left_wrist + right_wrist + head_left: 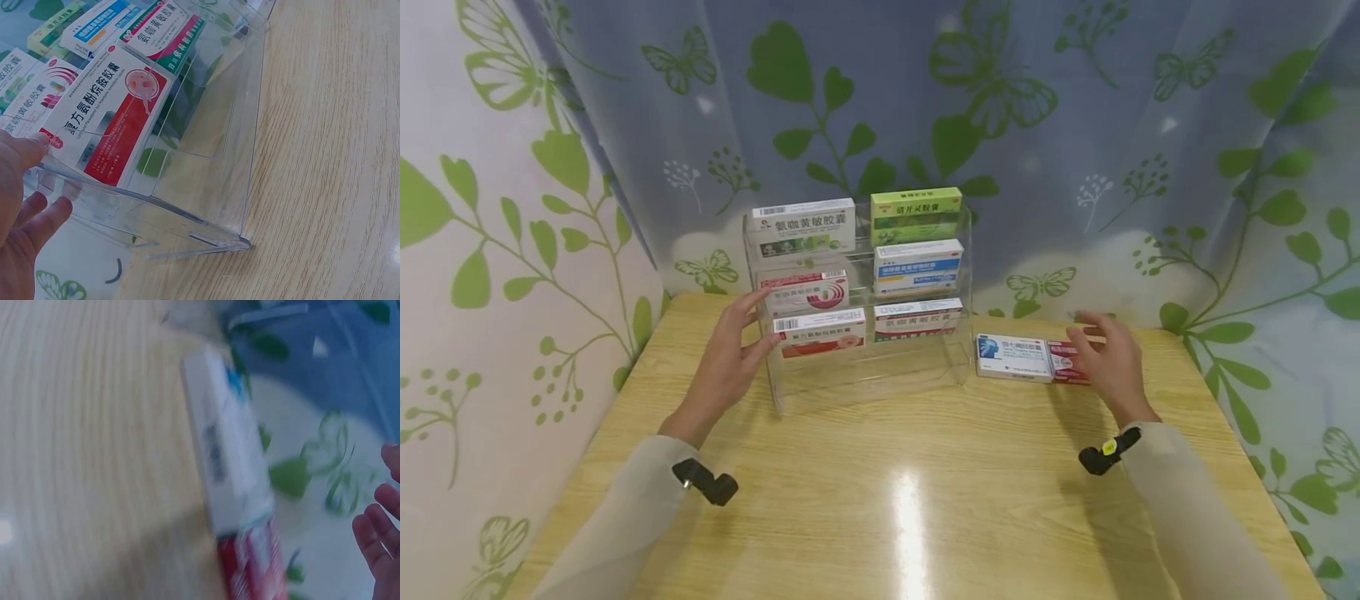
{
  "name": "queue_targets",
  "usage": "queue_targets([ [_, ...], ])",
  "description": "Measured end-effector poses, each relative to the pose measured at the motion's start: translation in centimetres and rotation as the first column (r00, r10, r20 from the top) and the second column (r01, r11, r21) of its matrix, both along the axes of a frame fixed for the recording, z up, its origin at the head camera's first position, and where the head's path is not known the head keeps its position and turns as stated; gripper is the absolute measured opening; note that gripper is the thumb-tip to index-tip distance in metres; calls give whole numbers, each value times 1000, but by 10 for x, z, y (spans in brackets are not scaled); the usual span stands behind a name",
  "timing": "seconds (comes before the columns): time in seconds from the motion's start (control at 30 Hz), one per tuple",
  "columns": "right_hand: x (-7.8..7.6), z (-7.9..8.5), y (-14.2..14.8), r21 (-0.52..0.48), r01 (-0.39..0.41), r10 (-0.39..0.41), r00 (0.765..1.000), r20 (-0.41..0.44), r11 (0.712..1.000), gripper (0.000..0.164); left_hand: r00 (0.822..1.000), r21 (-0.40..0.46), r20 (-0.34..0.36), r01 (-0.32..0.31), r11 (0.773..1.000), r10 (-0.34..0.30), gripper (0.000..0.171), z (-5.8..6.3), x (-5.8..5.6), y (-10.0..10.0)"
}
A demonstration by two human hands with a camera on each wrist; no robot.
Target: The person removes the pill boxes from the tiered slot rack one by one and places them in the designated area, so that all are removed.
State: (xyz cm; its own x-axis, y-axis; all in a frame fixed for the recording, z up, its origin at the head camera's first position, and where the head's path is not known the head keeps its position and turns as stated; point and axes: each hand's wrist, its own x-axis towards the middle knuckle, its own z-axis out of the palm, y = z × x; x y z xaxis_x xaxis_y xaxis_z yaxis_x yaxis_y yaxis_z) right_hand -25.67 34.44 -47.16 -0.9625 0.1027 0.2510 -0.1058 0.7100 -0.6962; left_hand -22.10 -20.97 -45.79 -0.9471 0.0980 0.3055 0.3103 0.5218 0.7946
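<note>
A clear acrylic display rack (872, 371) holds several medicine boxes in tiers. My left hand (727, 358) grips its left side. In the left wrist view the thumb (26, 149) lies at the corner of a white-and-red capsule box (112, 119); two other fingers hang below, outside the side panel. On the table right of the rack, a white-and-blue medicine box (1013, 358) lies end to end with a red box (1066, 360). My right hand (1111, 362) is over the red box, partly covering it in the head view; the right wrist view shows its fingers (375, 531) apart from both boxes.
The rack's upper tiers carry a green box (916, 217), a blue-and-white box (919, 271) and a white box (805, 229). Its lowest tier shows no box. A patterned curtain (880, 100) hangs behind the wooden table (850, 500).
</note>
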Motion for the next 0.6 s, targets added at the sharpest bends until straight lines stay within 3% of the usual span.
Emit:
queue_targets([
  [0.27,-7,32,-71,-63,-195,190,979,-75,979,43,1000,15,-15,18,1000,-17,72,0,1,-1],
  [0.6,-10,48,-129,-64,-383,372,918,-136,921,36,1000,7,-20,21,1000,-21,71,-1,0,-1],
])
